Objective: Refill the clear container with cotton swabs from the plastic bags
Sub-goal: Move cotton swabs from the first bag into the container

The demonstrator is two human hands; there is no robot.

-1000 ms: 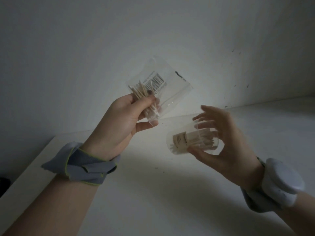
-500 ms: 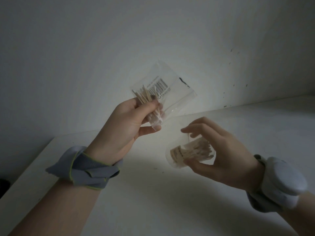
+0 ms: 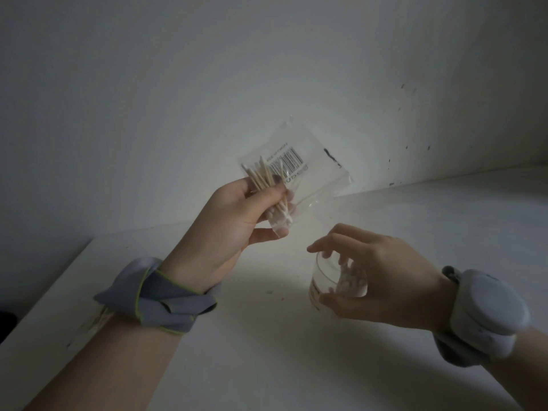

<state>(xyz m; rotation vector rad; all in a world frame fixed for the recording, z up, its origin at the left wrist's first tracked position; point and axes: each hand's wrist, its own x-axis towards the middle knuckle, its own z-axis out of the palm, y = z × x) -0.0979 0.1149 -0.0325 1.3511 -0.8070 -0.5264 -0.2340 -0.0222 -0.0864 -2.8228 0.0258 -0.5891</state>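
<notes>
My left hand [image 3: 228, 226] holds up a clear plastic bag [image 3: 314, 170] with a barcode, pinching a bundle of wooden-stick cotton swabs [image 3: 267, 191] inside it. The swabs' white tips point down at the bag's lower corner. Lower right, my right hand [image 3: 382, 277] grips the clear container [image 3: 329, 277] from the side, fingers curled over its rim. The container stands nearly upright close to the white surface, with white swab tips showing inside. The bag hangs above and left of the container, apart from it.
A white tabletop [image 3: 267, 351] runs under both hands, its left edge [image 3: 47, 298] falling off to a dark floor. A white wall [image 3: 267, 69] with small dark specks stands behind. Grey bands wrap both wrists.
My right hand has lowered the container toward the table and turned it from lying sideways to nearly upright. My left hand with the bag has stayed almost still.
</notes>
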